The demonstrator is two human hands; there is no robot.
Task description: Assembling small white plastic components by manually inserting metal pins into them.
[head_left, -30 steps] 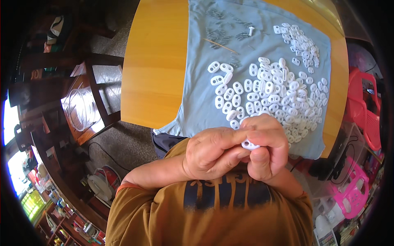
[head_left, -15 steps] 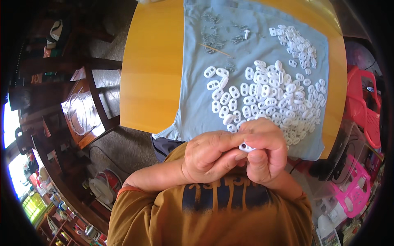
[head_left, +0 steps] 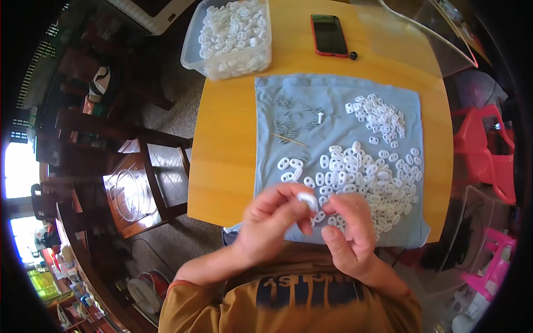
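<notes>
My left hand (head_left: 273, 222) pinches a small white plastic piece (head_left: 307, 200) between thumb and fingers over the near edge of a blue cloth (head_left: 338, 116). My right hand (head_left: 350, 233) is beside it, fingertips touching the same piece from the right. Just beyond both hands lies a big heap of white two-hole plastic pieces (head_left: 369, 180) on the cloth. A smaller heap (head_left: 380, 115) lies farther right, and a scatter of small metal pins (head_left: 294, 119) with a thin wooden stick (head_left: 288, 139) lies at the cloth's far left.
The cloth lies on a yellow wooden table (head_left: 227, 144). A clear plastic tub (head_left: 233, 39) full of white pieces stands at the far left corner, a red-cased phone (head_left: 329, 34) beside it. Dark wooden chairs (head_left: 139, 183) stand left, pink plastic furniture (head_left: 488, 161) right.
The view has tilted up, bringing the tub and phone into sight. Both hands have lifted slightly away from my chest toward the cloth, still working the same white piece.
</notes>
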